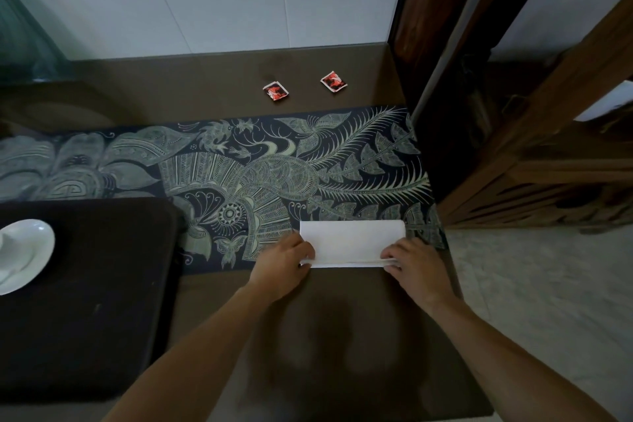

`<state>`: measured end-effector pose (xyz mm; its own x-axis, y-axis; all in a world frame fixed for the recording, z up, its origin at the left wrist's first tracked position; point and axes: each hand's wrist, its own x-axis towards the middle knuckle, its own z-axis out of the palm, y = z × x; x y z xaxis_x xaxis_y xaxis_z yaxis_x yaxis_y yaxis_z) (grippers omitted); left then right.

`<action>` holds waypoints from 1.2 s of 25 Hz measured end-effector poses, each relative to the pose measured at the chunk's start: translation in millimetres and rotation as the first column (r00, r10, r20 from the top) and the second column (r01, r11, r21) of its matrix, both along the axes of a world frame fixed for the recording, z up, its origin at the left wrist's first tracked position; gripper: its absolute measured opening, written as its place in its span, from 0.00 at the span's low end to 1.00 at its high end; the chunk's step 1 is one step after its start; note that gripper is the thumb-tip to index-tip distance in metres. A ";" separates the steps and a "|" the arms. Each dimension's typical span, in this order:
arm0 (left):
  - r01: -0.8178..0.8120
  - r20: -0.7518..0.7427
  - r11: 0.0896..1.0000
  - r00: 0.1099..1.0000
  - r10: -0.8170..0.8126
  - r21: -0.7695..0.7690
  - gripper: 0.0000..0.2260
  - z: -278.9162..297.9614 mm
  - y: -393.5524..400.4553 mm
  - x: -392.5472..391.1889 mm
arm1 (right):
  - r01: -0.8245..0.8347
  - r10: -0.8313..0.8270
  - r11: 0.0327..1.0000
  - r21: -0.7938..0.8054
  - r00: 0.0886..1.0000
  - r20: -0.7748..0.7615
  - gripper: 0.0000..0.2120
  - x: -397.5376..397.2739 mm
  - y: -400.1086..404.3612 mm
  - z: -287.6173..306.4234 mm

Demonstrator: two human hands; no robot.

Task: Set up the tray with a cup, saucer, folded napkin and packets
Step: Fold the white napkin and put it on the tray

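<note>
Lower centre of the frame: white napkin [352, 242] lay folded into a long rectangle, its far part on the patterned runner [239, 168], its near edge at the runner's border with the bare brown table [342, 336]. Left hand [286, 265] pinched the near-left corner, right hand [412, 267] pinched the near-right corner, layered edges visible between the fingers. Both forearms reached in from the bottom, wrists low. Table ended just right of the napkin; dark wooden furniture [548, 164] stood beyond it. Black tray [102, 284] sat at left, well apart from the napkin, with a white saucer [24, 255] at its left side, cut by the frame. Two red packets [276, 91] [333, 81] lay upper centre on bare table, open surface around them.
</note>
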<state>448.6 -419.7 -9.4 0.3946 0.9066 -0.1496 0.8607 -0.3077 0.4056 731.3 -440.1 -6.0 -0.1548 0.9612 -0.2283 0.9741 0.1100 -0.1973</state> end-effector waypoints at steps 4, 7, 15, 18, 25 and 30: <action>-0.014 -0.014 1.000 1.000 0.014 -0.003 0.06 -1.4 -1.2 -1.6 | -0.017 0.016 0.998 0.056 0.999 0.033 0.07 -1.9 -3.2 -0.4; 0.005 -0.068 0.998 0.998 -0.009 -0.056 0.06 2.9 1.8 1.7 | -0.071 0.069 0.997 0.021 0.993 0.094 0.10 -4.6 -1.1 2.8; -0.005 -0.066 0.984 0.998 0.017 0.175 0.17 -4.7 44.0 58.5 | -0.020 0.017 0.988 0.152 1.000 0.023 0.23 -57.4 40.2 -5.4; 0.015 -0.117 0.991 0.993 0.000 0.130 0.24 -30.8 32.6 72.2 | -0.096 0.086 0.993 0.071 0.988 0.124 0.28 -60.3 40.1 -28.3; 0.021 -0.200 0.991 0.980 0.005 0.128 0.26 -48.0 25.5 73.6 | -0.084 0.072 0.991 0.102 0.991 0.112 0.29 -55.3 37.0 -45.4; -0.051 -0.211 0.990 0.974 0.078 0.133 0.27 -50.9 13.7 30.0 | -0.035 0.020 0.996 0.087 0.986 0.167 0.32 -16.2 31.6 -42.3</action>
<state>478.6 -406.1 -60.3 0.3058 0.9460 -0.1075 0.9432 -0.2856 0.1700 715.1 -408.5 -48.4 -0.1483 0.9749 -0.1660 0.9889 0.1468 -0.0215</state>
